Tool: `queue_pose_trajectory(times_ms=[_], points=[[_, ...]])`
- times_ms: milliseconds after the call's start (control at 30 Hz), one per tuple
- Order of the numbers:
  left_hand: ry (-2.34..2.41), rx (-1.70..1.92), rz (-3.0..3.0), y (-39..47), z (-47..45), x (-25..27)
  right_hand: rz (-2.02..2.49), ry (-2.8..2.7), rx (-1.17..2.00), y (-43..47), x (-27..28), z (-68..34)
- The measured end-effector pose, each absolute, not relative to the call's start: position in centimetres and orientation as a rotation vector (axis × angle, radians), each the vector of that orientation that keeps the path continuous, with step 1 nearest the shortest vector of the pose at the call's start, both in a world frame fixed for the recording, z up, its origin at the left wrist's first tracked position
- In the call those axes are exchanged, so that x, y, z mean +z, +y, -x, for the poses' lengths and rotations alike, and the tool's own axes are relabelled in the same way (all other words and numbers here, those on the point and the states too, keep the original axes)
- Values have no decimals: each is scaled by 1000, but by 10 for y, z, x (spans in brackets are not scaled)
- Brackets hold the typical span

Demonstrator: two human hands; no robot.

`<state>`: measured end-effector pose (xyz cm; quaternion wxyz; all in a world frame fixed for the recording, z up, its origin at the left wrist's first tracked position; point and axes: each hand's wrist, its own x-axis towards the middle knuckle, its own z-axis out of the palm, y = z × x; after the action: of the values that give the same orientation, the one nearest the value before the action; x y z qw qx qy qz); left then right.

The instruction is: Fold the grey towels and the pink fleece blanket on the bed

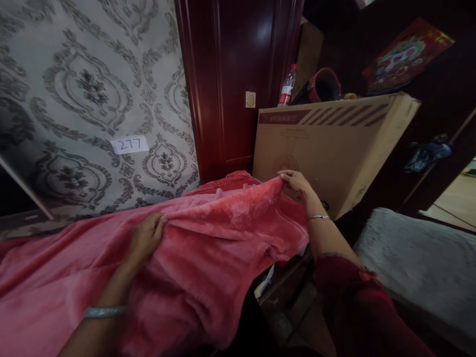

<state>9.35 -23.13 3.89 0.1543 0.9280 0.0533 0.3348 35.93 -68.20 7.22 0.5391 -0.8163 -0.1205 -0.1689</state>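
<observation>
A pink plush blanket (208, 258) spreads across the lower left and middle of the view, with folds hanging down at the front. My left hand (147, 234) is closed on its upper edge near the middle. At the blanket's far right corner, my right hand (295, 182) pinches the edge between thumb and fingers. Between my two hands the edge is lifted and pulled fairly straight. Behind it, a darker red cloth (238, 177) shows near the wall. What lies under the blanket is hidden.
A large cardboard box (316, 144) stands just beyond my right hand, with a plastic bottle (287, 87) and a red round object (326, 83) on or behind its top. A grey plush-covered seat (416, 263) is at right. Patterned wall (92, 99) and dark red door (238, 59) lie behind.
</observation>
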Motion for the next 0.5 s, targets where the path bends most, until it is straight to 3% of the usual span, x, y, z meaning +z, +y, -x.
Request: queue_pose_trajectory(times_ms=[267, 500], points=[[163, 978, -2651, -230, -92, 44, 2213, -357, -580, -681, 92, -337], [319, 1034, -2678, -239, -88, 88, 2353, -252, -793, -685, 147, -310]])
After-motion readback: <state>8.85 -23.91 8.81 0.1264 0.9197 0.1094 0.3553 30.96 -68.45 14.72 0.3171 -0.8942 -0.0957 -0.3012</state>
